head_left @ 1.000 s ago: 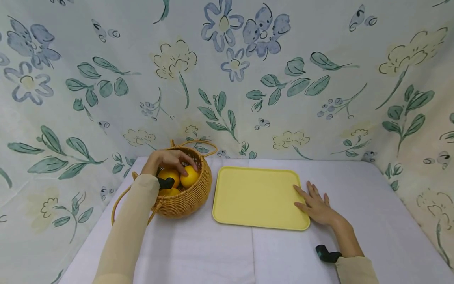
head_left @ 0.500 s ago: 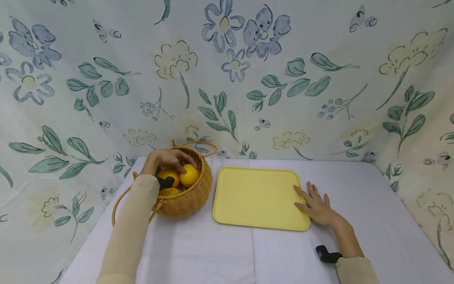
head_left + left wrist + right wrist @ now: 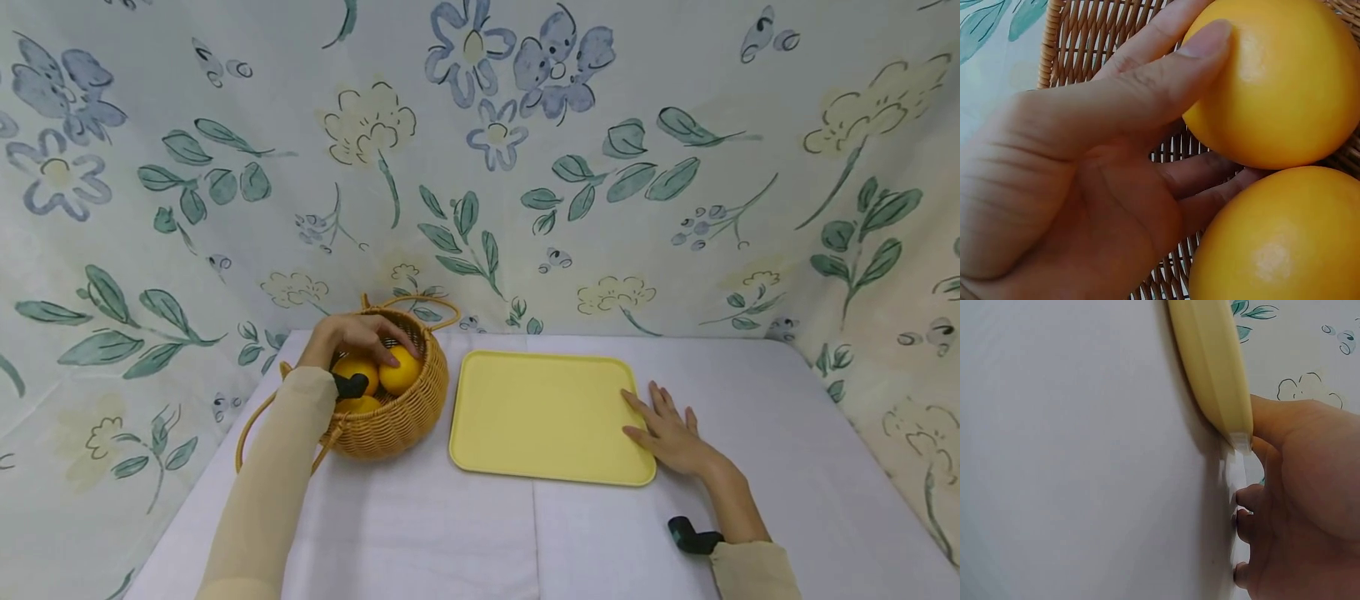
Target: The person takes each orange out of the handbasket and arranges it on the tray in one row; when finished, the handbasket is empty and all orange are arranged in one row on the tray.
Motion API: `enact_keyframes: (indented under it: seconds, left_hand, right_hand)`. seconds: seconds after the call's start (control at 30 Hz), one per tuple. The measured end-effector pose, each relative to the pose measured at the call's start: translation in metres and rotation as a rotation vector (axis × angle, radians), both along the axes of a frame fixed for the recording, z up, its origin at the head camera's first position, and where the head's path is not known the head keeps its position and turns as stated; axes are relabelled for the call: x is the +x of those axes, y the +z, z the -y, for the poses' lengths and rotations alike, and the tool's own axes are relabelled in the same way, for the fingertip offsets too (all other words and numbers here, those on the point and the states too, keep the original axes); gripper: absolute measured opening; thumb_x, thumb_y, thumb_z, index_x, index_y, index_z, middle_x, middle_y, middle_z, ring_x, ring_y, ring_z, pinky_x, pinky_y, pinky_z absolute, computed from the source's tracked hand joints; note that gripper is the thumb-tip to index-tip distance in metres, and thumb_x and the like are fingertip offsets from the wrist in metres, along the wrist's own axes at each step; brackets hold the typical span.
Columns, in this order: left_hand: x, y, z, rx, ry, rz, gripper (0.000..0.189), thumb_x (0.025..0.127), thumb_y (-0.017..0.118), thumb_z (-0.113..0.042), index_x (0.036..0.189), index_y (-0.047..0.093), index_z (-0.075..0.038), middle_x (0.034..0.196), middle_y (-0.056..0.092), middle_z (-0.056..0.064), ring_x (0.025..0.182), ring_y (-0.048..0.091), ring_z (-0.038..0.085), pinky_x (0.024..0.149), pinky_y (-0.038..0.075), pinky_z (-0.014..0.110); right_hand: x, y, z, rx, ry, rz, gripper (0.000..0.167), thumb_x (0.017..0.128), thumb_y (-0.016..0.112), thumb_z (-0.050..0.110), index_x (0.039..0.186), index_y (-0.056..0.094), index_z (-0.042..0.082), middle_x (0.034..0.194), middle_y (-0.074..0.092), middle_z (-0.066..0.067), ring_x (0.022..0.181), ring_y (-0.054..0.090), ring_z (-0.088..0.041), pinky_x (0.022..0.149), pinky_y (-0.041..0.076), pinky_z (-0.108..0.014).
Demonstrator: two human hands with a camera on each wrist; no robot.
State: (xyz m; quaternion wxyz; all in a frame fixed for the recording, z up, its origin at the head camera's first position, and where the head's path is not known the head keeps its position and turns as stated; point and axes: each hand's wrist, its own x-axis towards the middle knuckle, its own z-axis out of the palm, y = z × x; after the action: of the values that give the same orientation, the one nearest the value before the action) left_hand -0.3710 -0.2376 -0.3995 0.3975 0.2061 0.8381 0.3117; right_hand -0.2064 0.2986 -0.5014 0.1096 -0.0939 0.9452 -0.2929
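Observation:
In the head view my left hand (image 3: 358, 337) reaches into a round wicker basket (image 3: 397, 427) and holds an orange (image 3: 400, 372) at its right side. The left wrist view shows the thumb (image 3: 1166, 81) pressed on that orange (image 3: 1285, 81), other fingers passing behind and below it. Another orange (image 3: 1285, 244) lies right beside it. Two more oranges are partly visible in the basket, one (image 3: 358, 406) near its front wall. My right hand (image 3: 672, 439) rests, fingers spread, at the right edge of a yellow tray (image 3: 540, 417), thumb and a finger over its rim.
The basket's handles lie out to its sides, one (image 3: 251, 429) at the left. A white cloth (image 3: 435, 533) covers the table. Behind it hangs a floral curtain (image 3: 480, 208). Small black devices sit on both wrists, the right device (image 3: 693, 537) near the cuff.
Barely anything differs. The held orange shifts very slightly under the left hand's fingers; the right hand and the tray stay in place.

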Motion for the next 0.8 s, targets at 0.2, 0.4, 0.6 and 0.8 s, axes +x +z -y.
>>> enact_keyframes:
  seconds: [0.2,0.4,0.6,0.8]
  left_hand:
    - [-0.001,-0.001,-0.002,0.007,-0.003,-0.019,0.036,0.097,0.073,-0.019,0.133,0.071,-0.021,0.151,0.054,0.007,0.124,0.054,0.021,0.099,0.053,0.029]
    - [0.000,0.002,-0.003,0.041,0.015,0.026,0.037,0.097,0.073,-0.014,0.133,0.071,-0.016,0.152,0.053,0.011,0.107,0.060,0.018,0.088,0.057,0.027]
    - [0.002,0.010,-0.005,0.019,0.002,0.031,0.037,0.097,0.073,-0.018,0.134,0.071,-0.019,0.154,0.051,0.010,0.104,0.058,0.017,0.086,0.056,0.027]
    - [0.003,0.014,-0.003,0.028,-0.027,0.007,0.039,0.097,0.073,-0.020,0.135,0.071,-0.018,0.146,0.058,0.011,0.092,0.058,0.016,0.081,0.055,0.026]
  right_hand:
    - [0.000,-0.001,-0.001,0.012,-0.001,-0.005,0.073,0.105,0.054,0.045,0.161,0.030,0.005,0.165,-0.005,-0.041,0.152,-0.008,-0.062,0.112,-0.016,-0.082]
    - [-0.001,-0.001,-0.001,0.010,-0.004,-0.006,0.073,0.105,0.054,0.045,0.161,0.030,0.005,0.165,-0.005,-0.041,0.152,-0.008,-0.062,0.112,-0.016,-0.081]
    - [0.000,-0.001,-0.001,0.001,-0.003,-0.003,0.073,0.105,0.054,0.045,0.161,0.030,0.005,0.166,-0.005,-0.040,0.152,-0.009,-0.061,0.112,-0.017,-0.081]
    - [0.001,-0.001,-0.002,-0.002,0.006,-0.011,0.072,0.106,0.054,0.045,0.161,0.030,0.006,0.166,-0.005,-0.040,0.152,-0.008,-0.061,0.112,-0.016,-0.082]
